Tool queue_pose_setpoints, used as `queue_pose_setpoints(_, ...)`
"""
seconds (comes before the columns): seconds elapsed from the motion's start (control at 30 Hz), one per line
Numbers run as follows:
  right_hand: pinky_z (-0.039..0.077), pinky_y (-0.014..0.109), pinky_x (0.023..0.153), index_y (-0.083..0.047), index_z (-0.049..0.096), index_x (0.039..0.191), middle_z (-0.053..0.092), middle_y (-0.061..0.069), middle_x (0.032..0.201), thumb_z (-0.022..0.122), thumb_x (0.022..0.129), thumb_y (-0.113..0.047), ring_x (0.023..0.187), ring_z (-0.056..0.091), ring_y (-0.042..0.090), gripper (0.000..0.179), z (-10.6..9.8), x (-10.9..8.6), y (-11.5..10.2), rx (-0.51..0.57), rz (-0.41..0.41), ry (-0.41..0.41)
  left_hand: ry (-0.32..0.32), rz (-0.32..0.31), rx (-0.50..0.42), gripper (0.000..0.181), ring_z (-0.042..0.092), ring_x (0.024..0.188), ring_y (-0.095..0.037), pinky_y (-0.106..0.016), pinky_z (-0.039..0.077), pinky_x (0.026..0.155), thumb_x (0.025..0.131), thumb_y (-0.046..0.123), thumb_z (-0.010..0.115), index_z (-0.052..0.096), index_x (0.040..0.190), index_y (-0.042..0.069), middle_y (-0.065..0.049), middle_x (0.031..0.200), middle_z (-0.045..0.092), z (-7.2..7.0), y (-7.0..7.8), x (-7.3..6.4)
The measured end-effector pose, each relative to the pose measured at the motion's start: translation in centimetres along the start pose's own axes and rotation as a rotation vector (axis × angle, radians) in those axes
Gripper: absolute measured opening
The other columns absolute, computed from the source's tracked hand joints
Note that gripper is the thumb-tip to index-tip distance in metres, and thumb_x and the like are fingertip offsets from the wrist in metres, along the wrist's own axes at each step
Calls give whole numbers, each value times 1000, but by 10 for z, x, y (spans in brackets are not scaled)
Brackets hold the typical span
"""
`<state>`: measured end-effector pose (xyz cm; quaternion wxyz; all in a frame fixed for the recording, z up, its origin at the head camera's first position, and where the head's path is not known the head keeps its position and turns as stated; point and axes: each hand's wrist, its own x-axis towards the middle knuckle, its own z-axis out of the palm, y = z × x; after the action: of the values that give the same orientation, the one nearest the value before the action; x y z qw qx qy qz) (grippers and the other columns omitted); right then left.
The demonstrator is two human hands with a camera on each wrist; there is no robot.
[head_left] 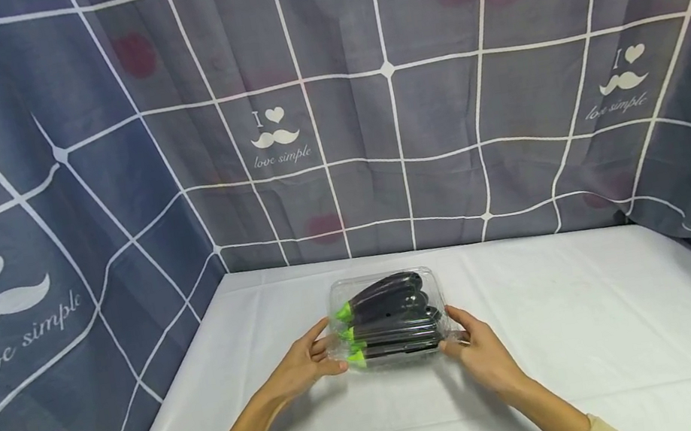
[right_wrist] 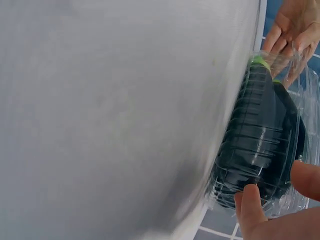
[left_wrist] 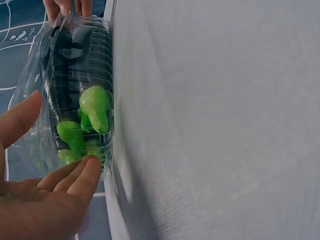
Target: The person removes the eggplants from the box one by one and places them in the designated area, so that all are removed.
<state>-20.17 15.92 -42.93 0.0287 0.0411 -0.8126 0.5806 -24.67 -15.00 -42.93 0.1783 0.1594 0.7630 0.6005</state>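
Between the two hands, one clear container (head_left: 431, 285) holds dark eggplants (head_left: 395, 306), their green ends toward the left hand (head_left: 302, 366). This hand touches its end with nearly straight, spread fingers; the right hand (head_left: 484, 356) pinches the opposite end, thumb and fingers apart. Under both hands extends a white tabletop (head_left: 595, 311); beyond them hangs a checked curtain (head_left: 437, 105).

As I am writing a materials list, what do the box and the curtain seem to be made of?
Box: clear, glossy plastic, most likely; the eggplants show through its shiny, ribbed walls. Curtain: probably a matte, printed fabric, since it hangs in soft folds; whether cotton or synthetic, I cannot tell.
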Motion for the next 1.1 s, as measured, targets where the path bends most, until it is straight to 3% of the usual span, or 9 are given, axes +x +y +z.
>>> queue_pose_setpoints(0.33, 28, 55, 110, 7, 35, 148, 35, 26, 152, 56, 86, 6, 137, 38, 40, 66, 5, 0, -6, 46, 8, 9, 29, 16, 10, 92, 31, 137, -50, -61, 32, 105, 89, 8, 72, 11, 157, 1, -34, 151, 28, 0, 1, -1)
queue_pose_setpoints(0.9, 16, 56, 114, 5, 33, 150, 32, 25, 154, 49, 87, 4, 144, 21, 42, 65, 6, -3, -10, -20, 40, 35, 18, 29, 22, 94, 30, 136, -52, -62, 32, 105, 89, 11, 73, 9, 157, -1, -36, 150, 28, 1, 3, -2)
queue_pose_setpoints(1.0, 21, 56, 113, 8, 34, 149, 38, 27, 150, 45, 88, 6, 141, 29, 43, 62, 5, -4, -7, -7, 33, 44, 11, 24, 8, 94, 31, 136, -52, -61, 32, 105, 89, 11, 72, 9, 157, -1, -36, 151, 27, 1, 1, -3)
queue_pose_setpoints(1.1, 40, 48, 103, 10, 36, 146, 47, 29, 142, 39, 86, 10, 122, 51, 40, 60, 4, -3, -4, 14, 23, 73, 8, 11, -23, 92, 28, 138, -50, -61, 30, 107, 90, 9, 70, 8, 157, 0, -34, 152, 26, -1, 0, -3)
